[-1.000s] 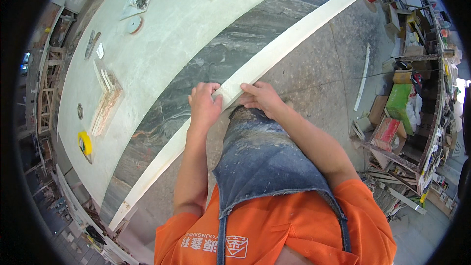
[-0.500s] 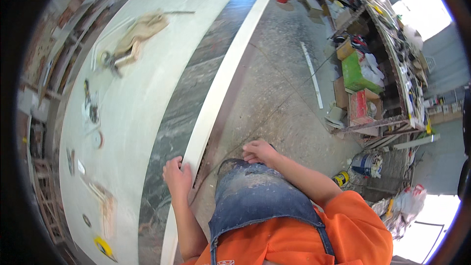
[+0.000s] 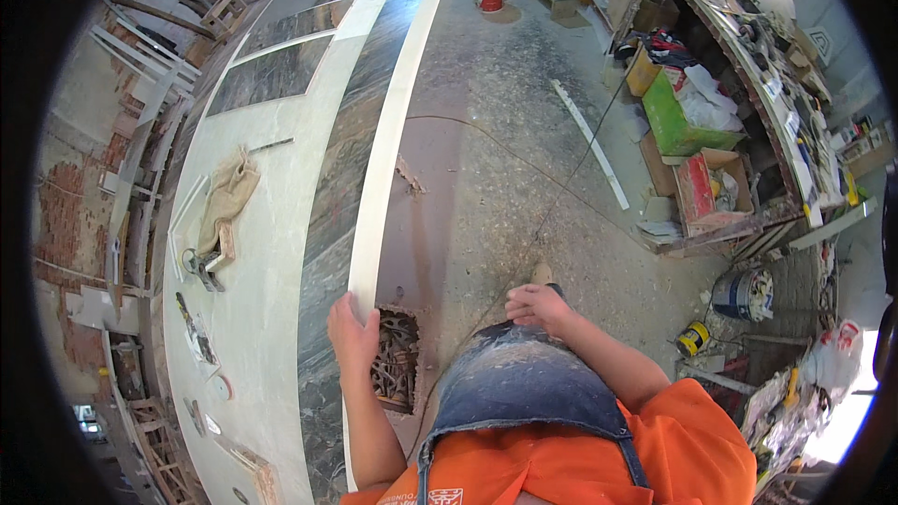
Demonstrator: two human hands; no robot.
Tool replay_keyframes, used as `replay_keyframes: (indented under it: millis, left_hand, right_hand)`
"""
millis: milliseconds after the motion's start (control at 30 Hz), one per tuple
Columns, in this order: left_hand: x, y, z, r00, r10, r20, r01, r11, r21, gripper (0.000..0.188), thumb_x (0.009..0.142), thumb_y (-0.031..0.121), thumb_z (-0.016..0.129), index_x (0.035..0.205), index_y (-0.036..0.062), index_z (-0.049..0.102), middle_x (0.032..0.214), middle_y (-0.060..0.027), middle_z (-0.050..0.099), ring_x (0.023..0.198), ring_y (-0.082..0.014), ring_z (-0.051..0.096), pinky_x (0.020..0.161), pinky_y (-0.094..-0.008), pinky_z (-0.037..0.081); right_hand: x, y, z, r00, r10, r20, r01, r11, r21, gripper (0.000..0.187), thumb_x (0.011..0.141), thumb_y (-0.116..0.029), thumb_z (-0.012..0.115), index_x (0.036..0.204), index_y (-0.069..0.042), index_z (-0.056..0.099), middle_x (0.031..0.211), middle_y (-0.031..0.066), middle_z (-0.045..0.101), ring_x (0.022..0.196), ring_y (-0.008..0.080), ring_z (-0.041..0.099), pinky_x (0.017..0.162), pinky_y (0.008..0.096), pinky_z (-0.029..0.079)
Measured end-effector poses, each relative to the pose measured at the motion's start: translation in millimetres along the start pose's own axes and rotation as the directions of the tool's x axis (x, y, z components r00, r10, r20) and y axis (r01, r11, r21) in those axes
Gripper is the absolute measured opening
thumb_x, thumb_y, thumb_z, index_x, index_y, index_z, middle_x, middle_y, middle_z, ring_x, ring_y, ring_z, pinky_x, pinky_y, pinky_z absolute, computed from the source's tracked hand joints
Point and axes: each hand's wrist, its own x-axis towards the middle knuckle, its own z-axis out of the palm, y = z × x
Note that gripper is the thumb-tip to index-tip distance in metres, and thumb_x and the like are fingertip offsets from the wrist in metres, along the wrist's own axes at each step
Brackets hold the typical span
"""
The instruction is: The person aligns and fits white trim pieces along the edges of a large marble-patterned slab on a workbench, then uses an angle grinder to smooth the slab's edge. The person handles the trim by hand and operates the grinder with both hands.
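My left hand (image 3: 354, 337) rests on the long white strip (image 3: 386, 159), fingers stretched forward and thumb apart at its right edge. Beside the strip runs a dark veined stone band (image 3: 341, 168), and left of that a wide pale slab (image 3: 267, 318). On the slab lie a tan cloth bag (image 3: 227, 196), a metal tool (image 3: 198, 269), a dark-handled tool (image 3: 190, 320) and a round disc (image 3: 220, 387). My right hand (image 3: 540, 307) hovers over or touches the dark apron (image 3: 533, 374) near my knee; I cannot tell which. Its fingers curl loosely, with nothing visible in them.
A hole with tangled brown material (image 3: 397, 360) shows right of the strip. A thin cable (image 3: 496, 140) crosses the floor. A loose white strip (image 3: 591, 145) lies there too. Cluttered shelving (image 3: 748, 84), a green box (image 3: 683, 117) and a blue bucket (image 3: 744, 295) stand at right.
The view has swung, showing more of the far end and the floor hole. My left hand now lies along the strip; before, its fingers reached over the dark band. My right hand stays loosely curled.
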Motion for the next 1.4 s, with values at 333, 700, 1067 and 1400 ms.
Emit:
replay_keyframes:
  millis: [333, 700, 1067, 1400]
  left_hand:
    - [96.1, 103.7, 9.7, 0.994, -0.082, 0.067, 0.082, 0.997, 0.003, 0.074, 0.08, 0.022, 0.081, 0.141, -0.0032, 0.047, 0.139, -0.025, 0.055, 0.131, -0.0424, 0.049, 0.111, -0.0482, 0.04]
    - [186.4, 81.9, 50.9, 0.999, -0.019, -0.047, 0.019, 1.0, -0.001, 0.086, 0.077, 0.028, 0.085, 0.145, -0.0029, 0.044, 0.153, -0.0256, 0.043, 0.143, -0.0436, 0.038, 0.119, -0.0514, 0.03]
    - [195.4, 82.3, 51.4, 0.988, -0.108, 0.11, 0.1, 0.992, 0.081, 0.095, 0.07, 0.043, 0.086, 0.144, -0.0011, 0.047, 0.161, -0.0234, 0.032, 0.152, -0.0432, 0.021, 0.121, -0.0633, 0.013]
    - [201.2, 80.1, 47.6, 0.984, -0.119, 0.133, 0.107, 0.989, 0.101, 0.088, 0.071, 0.038, 0.088, 0.141, 0.0009, 0.051, 0.16, -0.023, 0.035, 0.15, -0.0435, 0.026, 0.12, -0.0624, 0.017]
  right_hand:
    - [58.6, -170.4, -58.4, 0.984, -0.125, 0.13, 0.141, 0.982, -0.122, 0.039, 0.101, -0.029, 0.064, 0.127, 0.0, 0.062, 0.114, 0.0122, 0.069, 0.099, 0.0226, 0.069, 0.086, 0.0345, 0.058]
    - [153.7, -294.8, 44.6, 0.944, -0.069, 0.322, 0.171, 0.939, -0.299, 0.048, 0.102, -0.035, 0.063, 0.135, 0.0, 0.058, 0.122, 0.0145, 0.067, 0.106, 0.0229, 0.068, 0.092, 0.0365, 0.056]
    - [242.0, -344.3, 121.2, 0.938, -0.021, 0.347, 0.052, 0.995, -0.079, 0.04, 0.106, -0.035, 0.057, 0.132, -0.004, 0.057, 0.122, 0.0125, 0.065, 0.102, 0.0223, 0.069, 0.086, 0.0365, 0.057]
    - [256.9, -341.9, 129.7, 0.945, 0.001, 0.328, 0.02, 0.998, -0.062, 0.025, 0.107, -0.029, 0.057, 0.116, -0.006, 0.063, 0.106, 0.0087, 0.072, 0.09, 0.0182, 0.07, 0.085, 0.0341, 0.058]
